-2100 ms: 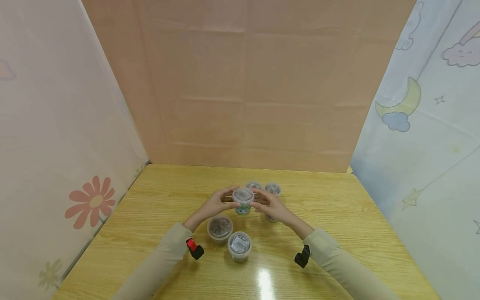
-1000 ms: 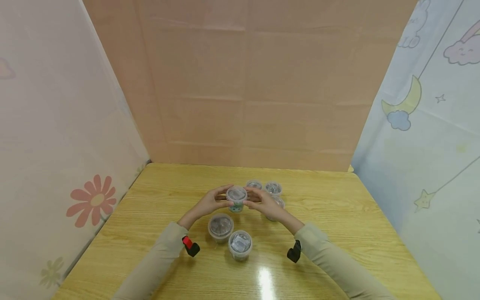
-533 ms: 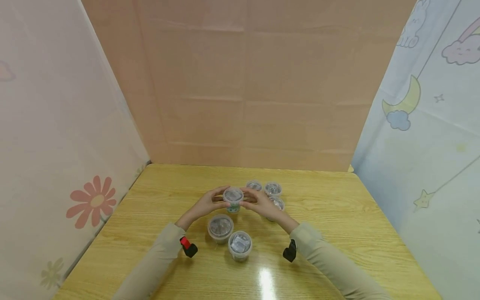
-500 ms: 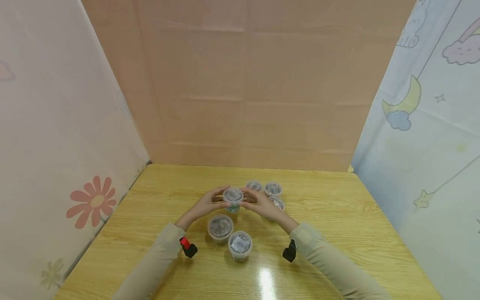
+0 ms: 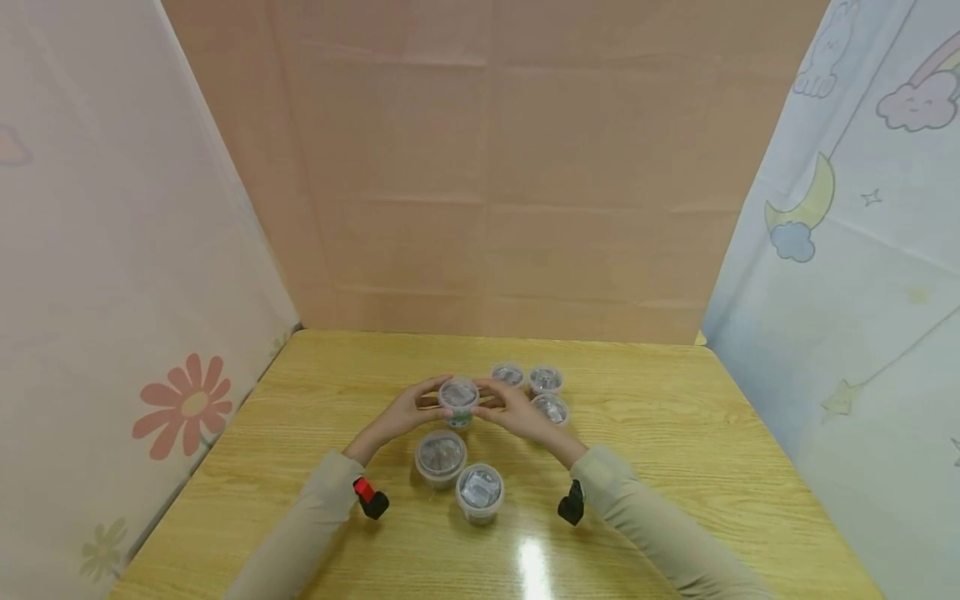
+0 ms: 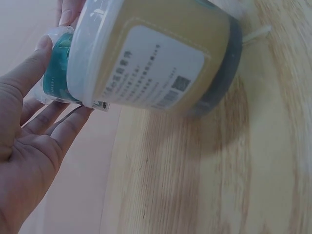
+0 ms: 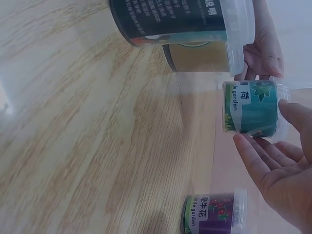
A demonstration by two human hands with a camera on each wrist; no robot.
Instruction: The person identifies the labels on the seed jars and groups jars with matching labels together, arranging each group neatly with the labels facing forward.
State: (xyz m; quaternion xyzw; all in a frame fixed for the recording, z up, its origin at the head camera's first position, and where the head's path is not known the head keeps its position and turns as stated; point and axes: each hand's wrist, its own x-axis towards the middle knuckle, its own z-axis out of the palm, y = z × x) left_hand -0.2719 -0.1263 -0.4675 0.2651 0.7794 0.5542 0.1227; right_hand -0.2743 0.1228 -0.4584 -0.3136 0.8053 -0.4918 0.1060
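Jointly, left hand (image 5: 401, 415) and right hand (image 5: 519, 414) grip a teal tub (image 7: 253, 109), fingers (image 7: 251, 158) partly hidden.

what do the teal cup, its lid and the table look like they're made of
The teal cup may be plastic, but a smooth printed wrap hides most of its body. Its lid looks like glossy plastic, being see-through with pale glints. The table looks like wood or wood-print laminate: grain shows, and a reflection suggests gloss.
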